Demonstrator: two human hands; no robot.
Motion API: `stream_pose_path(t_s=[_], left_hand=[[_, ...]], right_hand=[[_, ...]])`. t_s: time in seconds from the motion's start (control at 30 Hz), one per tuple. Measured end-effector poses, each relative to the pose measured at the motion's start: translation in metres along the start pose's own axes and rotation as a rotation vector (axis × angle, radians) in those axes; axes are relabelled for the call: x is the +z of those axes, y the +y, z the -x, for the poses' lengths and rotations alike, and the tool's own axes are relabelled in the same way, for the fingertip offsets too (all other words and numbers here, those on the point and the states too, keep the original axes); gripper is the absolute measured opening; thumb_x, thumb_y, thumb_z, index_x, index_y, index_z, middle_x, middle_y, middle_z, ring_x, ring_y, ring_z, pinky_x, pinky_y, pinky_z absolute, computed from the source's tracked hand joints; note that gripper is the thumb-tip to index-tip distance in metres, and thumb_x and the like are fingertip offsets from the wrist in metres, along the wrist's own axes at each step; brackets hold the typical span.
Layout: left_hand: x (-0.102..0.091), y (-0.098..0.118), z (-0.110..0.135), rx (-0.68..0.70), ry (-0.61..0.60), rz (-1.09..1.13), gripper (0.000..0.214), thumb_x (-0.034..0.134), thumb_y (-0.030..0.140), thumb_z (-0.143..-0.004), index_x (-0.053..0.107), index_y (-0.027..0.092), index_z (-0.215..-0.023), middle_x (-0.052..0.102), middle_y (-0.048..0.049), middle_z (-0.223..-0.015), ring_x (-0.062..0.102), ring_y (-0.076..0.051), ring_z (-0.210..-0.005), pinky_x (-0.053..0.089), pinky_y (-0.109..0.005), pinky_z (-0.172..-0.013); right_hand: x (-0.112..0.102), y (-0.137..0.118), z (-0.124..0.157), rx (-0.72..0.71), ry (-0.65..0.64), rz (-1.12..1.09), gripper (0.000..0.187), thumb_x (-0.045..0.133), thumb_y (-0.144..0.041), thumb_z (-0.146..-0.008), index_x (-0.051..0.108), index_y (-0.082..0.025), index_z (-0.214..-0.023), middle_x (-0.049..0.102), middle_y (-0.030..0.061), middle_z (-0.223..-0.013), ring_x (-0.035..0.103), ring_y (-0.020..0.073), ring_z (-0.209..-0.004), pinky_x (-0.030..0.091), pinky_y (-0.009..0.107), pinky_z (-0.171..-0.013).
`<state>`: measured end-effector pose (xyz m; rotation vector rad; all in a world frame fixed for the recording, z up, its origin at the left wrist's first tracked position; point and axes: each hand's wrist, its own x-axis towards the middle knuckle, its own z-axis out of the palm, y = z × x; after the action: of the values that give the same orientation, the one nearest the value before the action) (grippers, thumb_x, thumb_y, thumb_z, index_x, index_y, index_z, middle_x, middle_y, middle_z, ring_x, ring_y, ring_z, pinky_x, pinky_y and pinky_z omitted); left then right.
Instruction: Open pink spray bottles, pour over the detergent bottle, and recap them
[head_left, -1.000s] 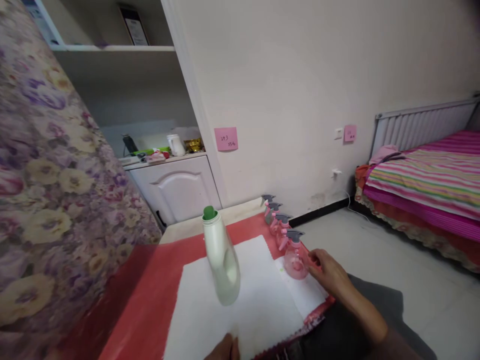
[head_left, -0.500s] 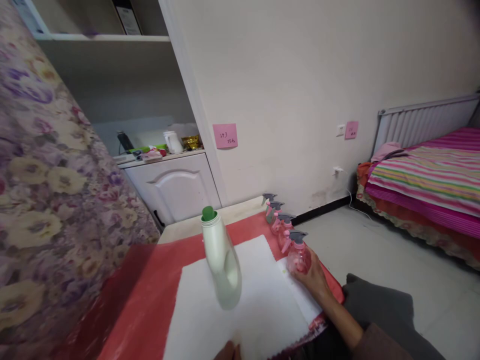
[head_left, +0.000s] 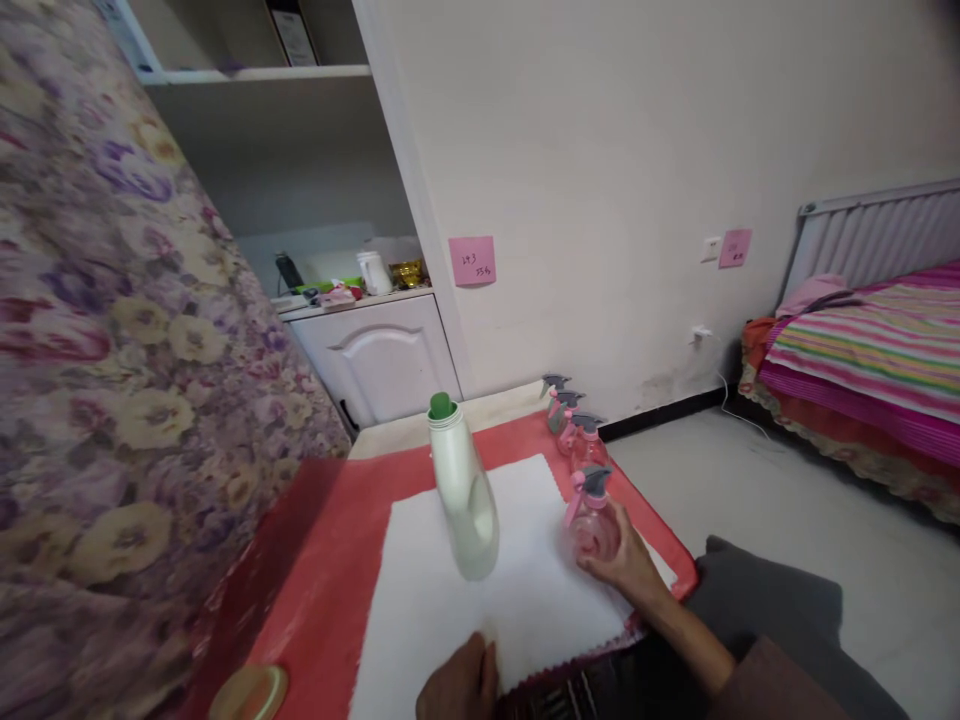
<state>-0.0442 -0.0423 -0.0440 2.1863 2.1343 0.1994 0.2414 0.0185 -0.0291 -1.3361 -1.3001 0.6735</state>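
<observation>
My right hand (head_left: 622,560) is wrapped round the clear pink body of a spray bottle (head_left: 591,530) with a grey and pink trigger head, held upright over the right side of a white cloth (head_left: 420,610). My left hand (head_left: 459,682) is closed at the cloth's near edge. Whatever its fingers may grip is hidden. A pale green detergent bottle (head_left: 463,500) with a side handle and a green spout stands uncapped on the cloth. Behind my right hand, several more spray bottles (head_left: 589,448) form a row along the table's right edge.
A red cover (head_left: 315,540) lies over the table. A round lid-like object (head_left: 251,692) rests at the near left. A floral curtain (head_left: 97,400) hangs on the left, beside a white cabinet (head_left: 382,350). A bed (head_left: 862,380) stands at the right.
The spray bottle in my right hand has moved left, away from the row and over the cloth. More of my left hand shows. The view has shifted, bringing the round lid-like object into sight.
</observation>
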Motion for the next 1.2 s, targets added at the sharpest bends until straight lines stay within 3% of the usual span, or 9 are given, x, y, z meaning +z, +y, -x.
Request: stream_pose_path(t_s=[0.1, 0.23, 0.3, 0.47, 0.63, 0.73, 0.87, 1.1, 1.2], left_hand=[[-0.003, 0.000, 0.002, 0.013, 0.037, 0.144, 0.030, 0.036, 0.036, -0.097, 0.059, 0.025, -0.080, 0.070, -0.0007, -0.076, 0.067, -0.021, -0.076, 0.038, -0.028, -0.064], [-0.020, 0.010, 0.002, 0.036, 0.039, 0.593, 0.035, 0.041, 0.048, -0.094, 0.055, 0.022, -0.074, 0.057, 0.0020, -0.062, 0.056, -0.017, -0.061, 0.037, -0.025, -0.058], [-0.033, 0.020, -0.002, 0.048, 0.048, 0.824, 0.036, 0.046, 0.054, -0.091, 0.061, 0.022, -0.085, 0.060, 0.0012, -0.069, 0.056, -0.017, -0.066, 0.041, -0.025, -0.061], [-0.056, 0.046, -0.018, 0.100, 0.112, 1.154, 0.042, 0.060, 0.052, -0.085, 0.066, 0.022, -0.114, 0.068, -0.0074, -0.116, 0.062, -0.024, -0.102, 0.048, -0.033, -0.091], [-0.055, 0.059, -0.034, 0.139, -0.073, 1.401, 0.044, 0.065, 0.049, -0.084, 0.068, 0.021, -0.117, 0.073, -0.0079, -0.105, 0.065, -0.026, -0.097, 0.050, -0.037, -0.091], [-0.055, 0.063, -0.042, 0.163, -0.195, 1.466, 0.044, 0.068, 0.045, -0.083, 0.067, 0.018, -0.118, 0.073, -0.0088, -0.101, 0.065, -0.026, -0.093, 0.053, -0.035, -0.083], [-0.058, 0.064, -0.051, 0.194, -0.270, 1.448, 0.045, 0.070, 0.039, -0.082, 0.066, 0.017, -0.120, 0.072, -0.0087, -0.103, 0.063, -0.026, -0.098, 0.051, -0.034, -0.085], [-0.062, 0.072, -0.051, 0.240, -0.214, 1.520, 0.046, 0.067, 0.050, -0.083, 0.065, 0.018, -0.115, 0.069, -0.0109, -0.108, 0.062, -0.026, -0.098, 0.049, -0.036, -0.089], [-0.063, 0.079, -0.049, 0.220, -0.141, 1.551, 0.039, 0.076, 0.045, -0.076, 0.066, 0.018, -0.104, 0.070, -0.0078, -0.100, 0.062, -0.024, -0.096, 0.048, -0.034, -0.088]], right_hand=[[0.020, -0.008, 0.016, -0.049, -0.197, -0.137, 0.086, 0.076, -0.022, -0.059, 0.036, -0.025, -0.135, 0.055, 0.0094, -0.134, 0.052, 0.0295, -0.127, 0.041, 0.047, -0.109], [0.038, -0.019, 0.033, -0.052, -0.334, -0.168, 0.091, 0.077, -0.016, -0.056, 0.035, -0.025, -0.136, 0.051, 0.0099, -0.138, 0.048, 0.0303, -0.130, 0.037, 0.048, -0.112], [0.042, -0.022, 0.039, -0.051, -0.366, -0.133, 0.091, 0.077, -0.016, -0.056, 0.035, -0.025, -0.136, 0.049, 0.0101, -0.139, 0.047, 0.0302, -0.131, 0.036, 0.048, -0.113], [0.044, -0.026, 0.045, -0.047, -0.439, -0.133, 0.091, 0.074, -0.011, -0.055, 0.036, -0.024, -0.136, 0.049, 0.0091, -0.138, 0.047, 0.0287, -0.130, 0.037, 0.045, -0.113], [0.040, -0.032, 0.042, -0.006, -0.481, -0.172, 0.092, 0.074, -0.010, -0.053, 0.037, -0.024, -0.136, 0.050, 0.0089, -0.138, 0.049, 0.0280, -0.129, 0.039, 0.044, -0.111], [0.038, -0.035, 0.039, -0.033, -0.486, -0.193, 0.091, 0.073, -0.009, -0.054, 0.038, -0.025, -0.136, 0.050, 0.0086, -0.139, 0.049, 0.0276, -0.130, 0.039, 0.044, -0.111], [0.036, -0.034, 0.039, -0.044, -0.494, -0.234, 0.091, 0.074, -0.009, -0.055, 0.037, -0.025, -0.138, 0.050, 0.0091, -0.140, 0.049, 0.0282, -0.130, 0.040, 0.045, -0.110], [0.038, -0.034, 0.039, -0.068, -0.463, -0.240, 0.092, 0.074, -0.008, -0.053, 0.040, -0.026, -0.137, 0.054, 0.0073, -0.135, 0.053, 0.0273, -0.124, 0.044, 0.044, -0.107], [0.038, -0.038, 0.040, -0.090, -0.420, -0.233, 0.085, 0.075, -0.013, -0.058, 0.042, -0.026, -0.136, 0.055, 0.0085, -0.133, 0.055, 0.0276, -0.122, 0.046, 0.046, -0.106]])
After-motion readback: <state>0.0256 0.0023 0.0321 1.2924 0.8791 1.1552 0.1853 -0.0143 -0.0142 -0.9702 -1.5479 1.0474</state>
